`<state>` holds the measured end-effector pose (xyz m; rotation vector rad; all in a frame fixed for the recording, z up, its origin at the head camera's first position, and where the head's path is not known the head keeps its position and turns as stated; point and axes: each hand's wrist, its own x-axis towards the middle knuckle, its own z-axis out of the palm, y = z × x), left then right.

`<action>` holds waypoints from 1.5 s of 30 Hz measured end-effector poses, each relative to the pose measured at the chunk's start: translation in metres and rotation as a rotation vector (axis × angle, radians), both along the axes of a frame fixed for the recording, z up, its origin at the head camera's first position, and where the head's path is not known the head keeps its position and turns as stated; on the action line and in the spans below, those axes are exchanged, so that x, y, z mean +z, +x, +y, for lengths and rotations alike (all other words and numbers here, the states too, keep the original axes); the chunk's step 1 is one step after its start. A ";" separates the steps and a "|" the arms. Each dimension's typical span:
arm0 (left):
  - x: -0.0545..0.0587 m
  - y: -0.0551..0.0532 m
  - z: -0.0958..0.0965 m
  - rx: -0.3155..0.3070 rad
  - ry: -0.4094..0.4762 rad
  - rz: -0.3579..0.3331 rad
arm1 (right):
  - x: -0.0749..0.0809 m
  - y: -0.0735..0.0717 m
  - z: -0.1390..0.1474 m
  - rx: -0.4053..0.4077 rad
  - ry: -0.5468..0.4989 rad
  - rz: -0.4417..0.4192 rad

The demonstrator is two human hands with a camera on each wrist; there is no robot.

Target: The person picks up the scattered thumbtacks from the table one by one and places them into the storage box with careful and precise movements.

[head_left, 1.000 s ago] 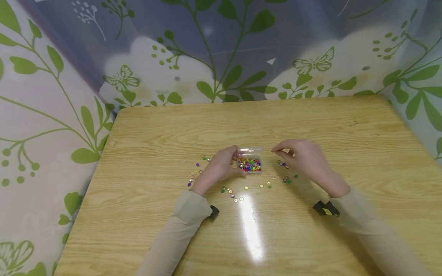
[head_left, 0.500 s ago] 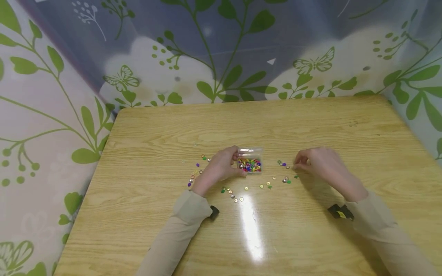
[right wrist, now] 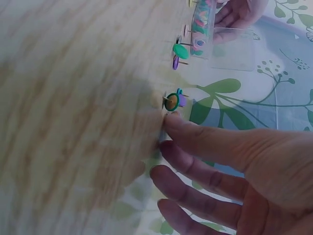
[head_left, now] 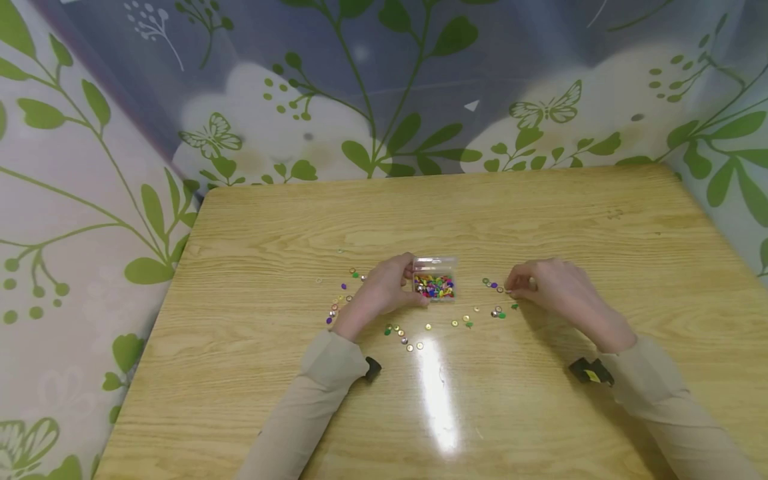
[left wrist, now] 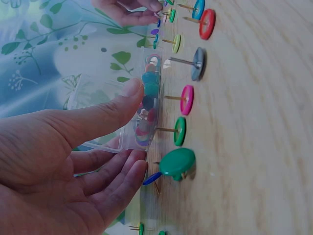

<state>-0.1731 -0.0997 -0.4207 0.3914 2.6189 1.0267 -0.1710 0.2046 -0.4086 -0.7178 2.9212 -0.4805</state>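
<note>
Since a second ago, my right hand (head_left: 555, 287) has moved out from beside the clear box (head_left: 444, 300) and come down to the desk (head_left: 540, 213) farther right; the box and my left hand (head_left: 384, 287) have stayed put. The box sits near the middle of the desk, its clear lid (head_left: 435, 263) swung back on the far side, a heap of coloured thumbtacks (head_left: 435, 287) inside. My left hand grips the box at its left end, thumb toward the near edge, fingers behind. Over on the right, my thumb and forefinger bend down close together just beside some loose tacks; whether they pinch one, I cannot tell. A purple tack (head_left: 494, 285) lies in that small group, between the box and my fingertips. More tacks are scattered nearer to me and past my left wrist. Seen from the left wrist, a pink tack (left wrist: 187, 100), a grey tack (left wrist: 198, 63) and a red tack (left wrist: 207, 24) rest on their heads, pins up. Beige sleeves (head_left: 333, 367) cover my forearms, and behind the desk hangs a backdrop (head_left: 420, 100) printed with green leaves and butterflies.
</note>
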 end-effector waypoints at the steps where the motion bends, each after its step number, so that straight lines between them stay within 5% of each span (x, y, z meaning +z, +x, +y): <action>1: 0.000 0.000 0.000 0.001 -0.001 -0.001 | 0.000 0.000 0.000 -0.001 -0.002 -0.001; 11: 0.001 0.001 0.000 0.001 0.007 -0.011 | 0.002 0.000 -0.009 -0.010 -0.014 0.051; 32: 0.000 0.000 0.000 -0.006 0.030 0.002 | 0.005 0.000 -0.073 0.064 -0.126 0.193; 45: 0.000 -0.001 0.000 0.000 0.018 0.000 | 0.005 0.002 -0.071 0.055 -0.163 0.197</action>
